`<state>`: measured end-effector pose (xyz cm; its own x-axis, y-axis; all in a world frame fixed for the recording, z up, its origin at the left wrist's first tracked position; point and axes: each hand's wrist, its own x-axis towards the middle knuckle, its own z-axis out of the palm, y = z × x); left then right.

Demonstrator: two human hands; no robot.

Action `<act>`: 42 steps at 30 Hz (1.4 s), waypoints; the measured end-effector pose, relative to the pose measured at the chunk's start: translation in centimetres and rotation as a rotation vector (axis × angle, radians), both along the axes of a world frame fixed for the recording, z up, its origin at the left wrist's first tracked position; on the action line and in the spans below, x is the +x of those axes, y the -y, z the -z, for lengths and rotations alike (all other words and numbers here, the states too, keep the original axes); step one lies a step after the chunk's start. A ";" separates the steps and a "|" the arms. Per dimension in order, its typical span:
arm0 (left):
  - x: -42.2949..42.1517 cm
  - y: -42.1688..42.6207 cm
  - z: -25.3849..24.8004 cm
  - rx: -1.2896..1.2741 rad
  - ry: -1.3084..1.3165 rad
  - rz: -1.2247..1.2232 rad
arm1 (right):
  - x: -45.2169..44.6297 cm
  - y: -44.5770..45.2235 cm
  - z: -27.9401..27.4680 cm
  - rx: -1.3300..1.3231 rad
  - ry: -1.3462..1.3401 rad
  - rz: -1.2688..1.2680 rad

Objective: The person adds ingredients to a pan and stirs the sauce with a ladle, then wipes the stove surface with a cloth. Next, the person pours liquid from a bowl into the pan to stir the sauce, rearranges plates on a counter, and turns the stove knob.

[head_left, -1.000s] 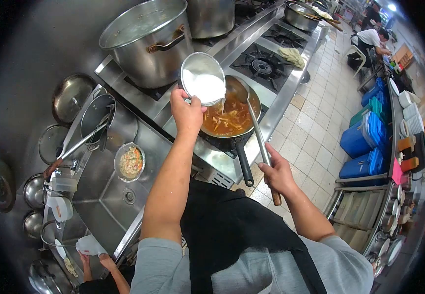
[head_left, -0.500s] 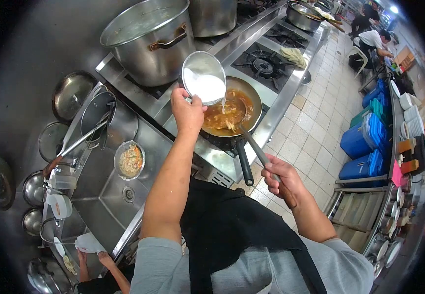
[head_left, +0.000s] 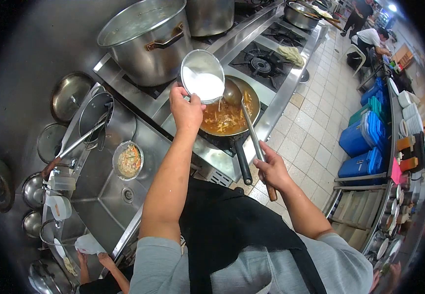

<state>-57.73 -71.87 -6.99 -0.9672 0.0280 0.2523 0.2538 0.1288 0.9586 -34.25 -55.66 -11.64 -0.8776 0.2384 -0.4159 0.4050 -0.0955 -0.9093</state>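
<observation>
My left hand (head_left: 187,109) grips the rim of a metal bowl (head_left: 192,63) tilted over the pan. White liquid (head_left: 207,86) lies in the bowl, and a thin stream runs from its lip. Below sits a frying pan (head_left: 255,93) on a burner, holding brown sauce (head_left: 222,120) with pale strips; its black handle (head_left: 243,161) points toward me. My right hand (head_left: 272,169) is closed around the long handle of a ladle (head_left: 233,92). The ladle's bowl is over the far part of the pan, next to the metal bowl.
A big stockpot (head_left: 148,54) stands behind on the stove. Left is a sink (head_left: 94,196) with a bowl of mixed food (head_left: 128,160) on its edge. Another person's hands hold a white container (head_left: 89,244) there. Blue bins (head_left: 362,164) and a seated person (head_left: 369,39) are at right.
The ladle's bowl has risen out of the sauce and moved to the far side of the pan. My right hand has shifted left. My left hand still tilts the bowl.
</observation>
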 end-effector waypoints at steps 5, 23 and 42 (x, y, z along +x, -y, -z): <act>0.1 -0.1 -0.2 -0.017 -0.005 -0.006 | -0.1 -1.3 -1.9 -0.683 0.103 0.030; 1.2 4.0 1.6 0.530 0.440 0.002 | 2.0 -1.6 -4.6 -0.037 0.009 0.053; 12.7 17.3 9.8 0.686 0.599 -0.308 | 2.4 -2.2 -4.9 -0.730 0.105 0.054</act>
<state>-45.06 -89.12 -16.82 -0.8810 -0.2190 -0.4195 -0.2539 -0.5292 0.8096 -31.81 -53.42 -6.71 -0.8194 -0.0893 -0.5662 0.4637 -0.6839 -0.5633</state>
